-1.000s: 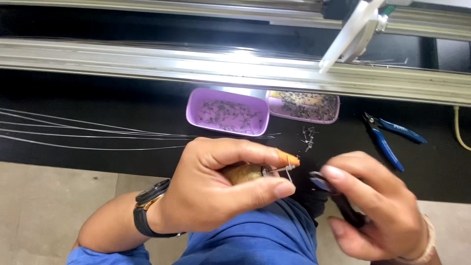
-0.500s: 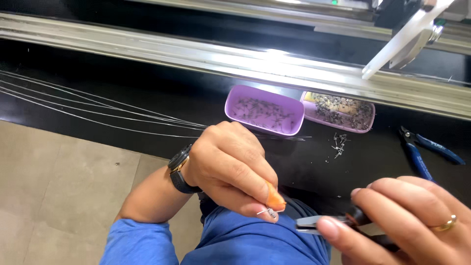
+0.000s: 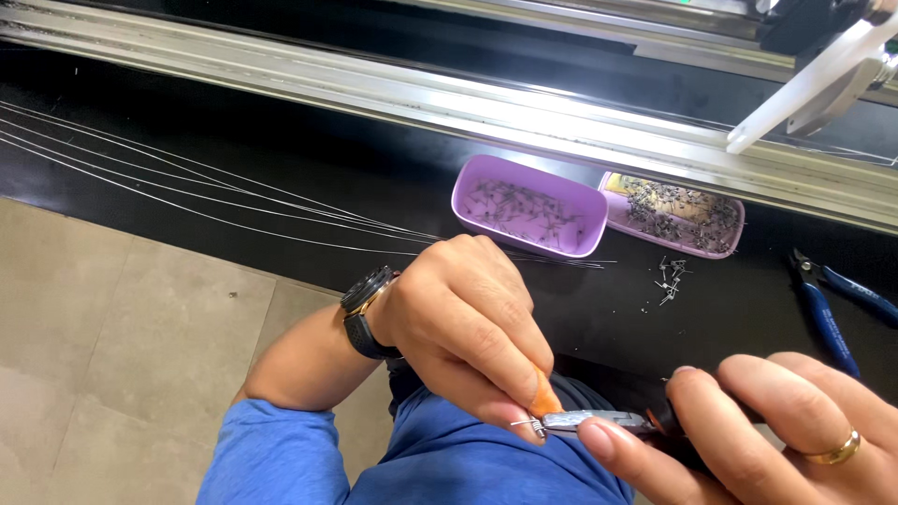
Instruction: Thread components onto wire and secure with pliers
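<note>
Right hand (image 3: 748,430) closed on pliers (image 3: 599,421) gripping a tiny pin (image 3: 529,425) under left hand's (image 3: 468,327) pinched fingertips.

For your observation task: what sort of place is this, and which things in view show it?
Probably a small-parts assembly workbench. Thin wires lie across a black bench, purple trays hold tiny metal pieces, and blue-handled cutters lie nearby.

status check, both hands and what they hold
Left hand pinching small metal pin. Right hand gripping grey-tipped pliers on it. Nothing between them.
</note>
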